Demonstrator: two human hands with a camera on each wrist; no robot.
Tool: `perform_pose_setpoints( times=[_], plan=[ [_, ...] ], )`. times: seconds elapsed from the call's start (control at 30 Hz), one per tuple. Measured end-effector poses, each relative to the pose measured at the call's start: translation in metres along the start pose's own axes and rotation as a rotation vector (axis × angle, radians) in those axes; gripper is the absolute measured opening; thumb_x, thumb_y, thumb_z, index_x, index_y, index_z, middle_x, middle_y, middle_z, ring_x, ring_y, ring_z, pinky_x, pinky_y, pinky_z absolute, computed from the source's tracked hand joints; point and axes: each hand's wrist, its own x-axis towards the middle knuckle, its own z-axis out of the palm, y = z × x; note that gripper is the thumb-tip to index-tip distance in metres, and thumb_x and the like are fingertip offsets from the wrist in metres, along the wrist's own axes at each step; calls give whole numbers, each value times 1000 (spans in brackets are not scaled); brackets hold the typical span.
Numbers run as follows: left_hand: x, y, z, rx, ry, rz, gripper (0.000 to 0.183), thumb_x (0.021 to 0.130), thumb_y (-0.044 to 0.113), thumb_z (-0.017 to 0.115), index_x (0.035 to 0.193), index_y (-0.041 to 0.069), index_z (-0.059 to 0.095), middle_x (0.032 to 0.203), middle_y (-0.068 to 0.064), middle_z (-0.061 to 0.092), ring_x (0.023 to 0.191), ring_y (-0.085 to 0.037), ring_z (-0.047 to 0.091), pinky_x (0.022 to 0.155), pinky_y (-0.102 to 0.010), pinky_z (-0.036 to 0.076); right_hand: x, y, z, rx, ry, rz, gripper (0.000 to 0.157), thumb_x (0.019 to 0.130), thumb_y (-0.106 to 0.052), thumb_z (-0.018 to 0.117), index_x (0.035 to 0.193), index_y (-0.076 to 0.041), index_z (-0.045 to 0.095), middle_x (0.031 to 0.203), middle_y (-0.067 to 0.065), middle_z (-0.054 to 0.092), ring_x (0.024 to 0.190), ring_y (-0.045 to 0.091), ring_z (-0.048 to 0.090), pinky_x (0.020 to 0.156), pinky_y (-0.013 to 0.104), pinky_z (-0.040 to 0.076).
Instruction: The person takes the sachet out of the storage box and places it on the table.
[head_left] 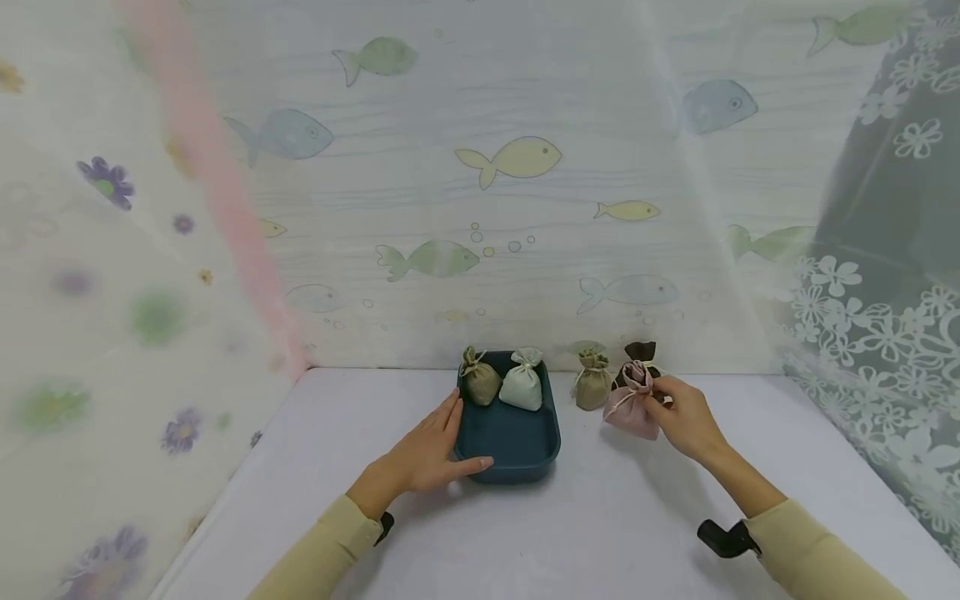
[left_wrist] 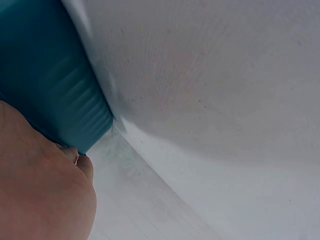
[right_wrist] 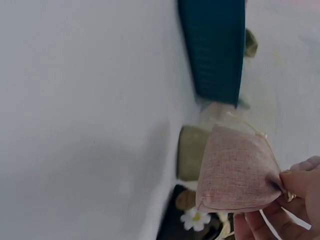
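Note:
My right hand pinches a pink drawstring pouch by its gathered neck. In the right wrist view the pink pouch hangs off the table, its cord loose. Behind it stands a dark brown pouch, partly hidden, with a white flower on it. Just left is an olive-tan pouch. My left hand rests with straight fingers along the left side and near corner of a dark blue bin. Inside the bin, at its far end, sit a brownish pouch and a white pouch.
A white-covered table lies under everything. A fish-printed curtain hangs right behind its back edge. Flower-printed sheer curtains close off the left side, and a lace one the right.

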Motion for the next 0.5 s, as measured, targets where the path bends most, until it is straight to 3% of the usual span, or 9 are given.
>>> perform_pose_setpoints(
  times=[0.17,0.5],
  plan=[
    [0,-1,1,-9,15,12,119,90,85,43,163,-2,10,172,-14,-1,158,-31,9,124,-52,21,4,20,-2,-33,18,12,17,98,-2,65,110,7,71,104,21,70,98,36,65,73,31,56],
    [2,-2,2,-3,8,18,120,89,86,42,163,-2,9,172,-14,-1,158,-29,8,124,-50,21,15,41,5,-33,-30,69,23,99,-4,62,115,12,67,110,30,67,105,45,63,84,54,56]
  ],
)
